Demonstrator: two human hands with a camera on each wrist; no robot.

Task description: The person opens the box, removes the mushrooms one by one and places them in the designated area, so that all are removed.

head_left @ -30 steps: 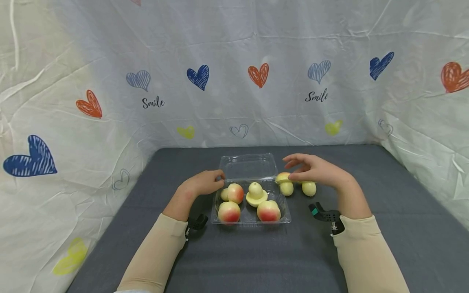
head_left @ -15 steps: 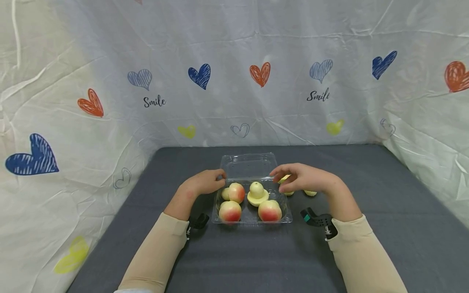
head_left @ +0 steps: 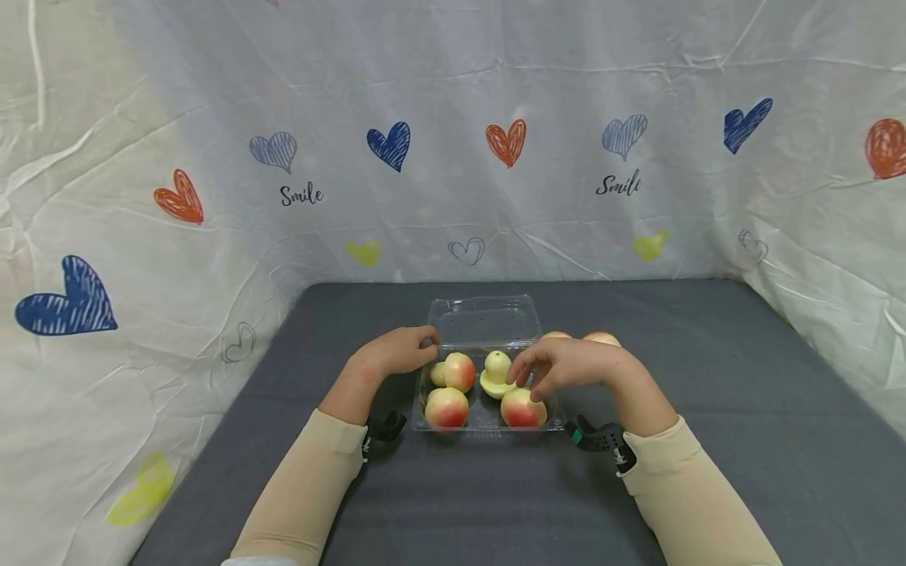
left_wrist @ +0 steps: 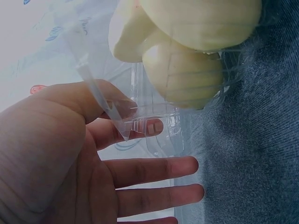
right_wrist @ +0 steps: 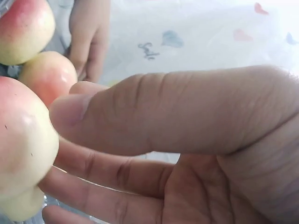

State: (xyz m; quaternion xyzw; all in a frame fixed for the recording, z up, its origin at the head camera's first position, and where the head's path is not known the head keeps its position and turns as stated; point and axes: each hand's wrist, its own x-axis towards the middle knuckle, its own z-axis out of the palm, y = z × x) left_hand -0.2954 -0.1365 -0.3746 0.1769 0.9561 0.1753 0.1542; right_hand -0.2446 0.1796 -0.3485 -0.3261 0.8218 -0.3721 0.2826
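A clear plastic clamshell box stands lid-up on the table, holding several toy mushrooms with red-blushed cream caps. My left hand pinches its left rear edge between thumb and index finger; the other fingers extend straight. Over the box's right side is my right hand, fingers apart and loosely bent, holding nothing. Its thumb is close beside the front-right mushroom; contact cannot be told. Behind that, one mushroom sits stem-up. Two more lie at left, front and back.
Right of the box lie two more mushrooms, a nearer-in one and an outer one, partly hidden by my right hand. The raised clear lid leans back. A dark cloth covers the table, before a heart-printed curtain.
My right hand has moved left and toward me, from above the loose mushrooms to over the box's right side. The left hand stays at the box's edge.
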